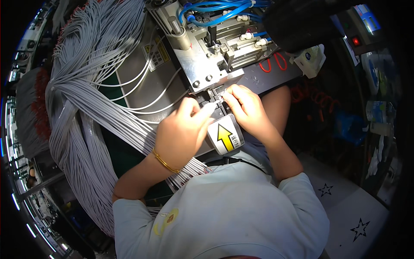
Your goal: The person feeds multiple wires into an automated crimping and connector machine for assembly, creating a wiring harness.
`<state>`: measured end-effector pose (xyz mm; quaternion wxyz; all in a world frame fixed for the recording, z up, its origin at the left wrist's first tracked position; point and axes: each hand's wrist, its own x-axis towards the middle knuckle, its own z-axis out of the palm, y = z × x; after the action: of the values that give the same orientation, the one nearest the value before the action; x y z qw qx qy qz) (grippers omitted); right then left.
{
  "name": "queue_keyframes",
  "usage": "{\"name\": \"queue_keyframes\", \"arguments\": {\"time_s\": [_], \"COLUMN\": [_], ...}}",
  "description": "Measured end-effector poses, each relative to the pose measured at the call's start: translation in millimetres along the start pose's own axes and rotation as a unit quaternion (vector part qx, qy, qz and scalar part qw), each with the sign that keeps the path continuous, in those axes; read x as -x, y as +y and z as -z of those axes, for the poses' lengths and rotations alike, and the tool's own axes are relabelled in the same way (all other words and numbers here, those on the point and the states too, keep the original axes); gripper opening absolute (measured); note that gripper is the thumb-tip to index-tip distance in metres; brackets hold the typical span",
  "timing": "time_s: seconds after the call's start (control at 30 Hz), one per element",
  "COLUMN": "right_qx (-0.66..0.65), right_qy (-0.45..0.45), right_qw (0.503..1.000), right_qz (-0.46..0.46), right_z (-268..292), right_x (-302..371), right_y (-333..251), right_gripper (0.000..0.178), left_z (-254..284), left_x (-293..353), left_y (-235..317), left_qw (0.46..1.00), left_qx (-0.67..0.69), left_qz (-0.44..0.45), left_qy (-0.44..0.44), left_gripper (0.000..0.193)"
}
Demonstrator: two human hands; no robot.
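My left hand (pixel 181 129), with a gold bracelet (pixel 164 161) at the wrist, is closed, thumb and forefinger pointing at the small metal fixture (pixel 212 96) under the machine head. What it pinches, if anything, is blurred by glare. On the fixture's other side, my right hand (pixel 246 108) is closed too, its fingertips pressed together over a tiny bright piece I cannot make out. The machine (pixel 198 64) is a metal press with pneumatic cylinders. Just below both hands sits a white label with a yellow arrow (pixel 224 137).
Thick bundles of grey cables (pixel 86 77) cover the left side, and several single strands run toward the fixture. Blue air hoses (pixel 215 6) cross the machine's top. Red coiled tubing (pixel 308 96) hangs to the right, below a white device (pixel 309 59).
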<state>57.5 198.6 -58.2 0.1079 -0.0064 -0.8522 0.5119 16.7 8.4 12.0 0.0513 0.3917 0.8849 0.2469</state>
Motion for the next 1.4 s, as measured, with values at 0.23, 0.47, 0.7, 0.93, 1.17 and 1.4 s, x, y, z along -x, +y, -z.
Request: {"name": "queue_keyframes", "arguments": {"time_s": [0.23,0.47,0.7,0.93,1.17,1.4], "right_qx": [0.083,-0.149,-0.109,-0.136,-0.029,-0.044], "right_qy": [0.035,-0.061,0.067,0.088,0.068,0.059], "right_qw": [0.993,0.986,0.991,0.986,0.989,0.982], "right_qz": [0.070,-0.053,-0.027,-0.032,0.125,0.173], "right_z": [3,3,0,2,2,2], "right_x": [-6,-6,1,4,5,1], "right_y": [-10,10,6,-9,-23,-33], "right_gripper": [0.011,0.010,0.011,0.009,0.005,0.008], "left_z": [-13,-18,19,17,-14,0], "left_x": [-3,-5,20,18,-10,-11], "left_y": [1,-3,9,13,-35,-23], "left_qw": [0.995,0.995,0.945,0.975,0.897,0.936], "left_qx": [-0.081,-0.074,-0.013,0.038,0.406,0.322], "left_qz": [-0.053,-0.071,-0.108,-0.105,0.159,0.108], "left_qy": [-0.012,0.002,-0.307,-0.192,-0.069,-0.092], "left_gripper": [0.031,0.025,0.014,0.017,0.019,0.019]}}
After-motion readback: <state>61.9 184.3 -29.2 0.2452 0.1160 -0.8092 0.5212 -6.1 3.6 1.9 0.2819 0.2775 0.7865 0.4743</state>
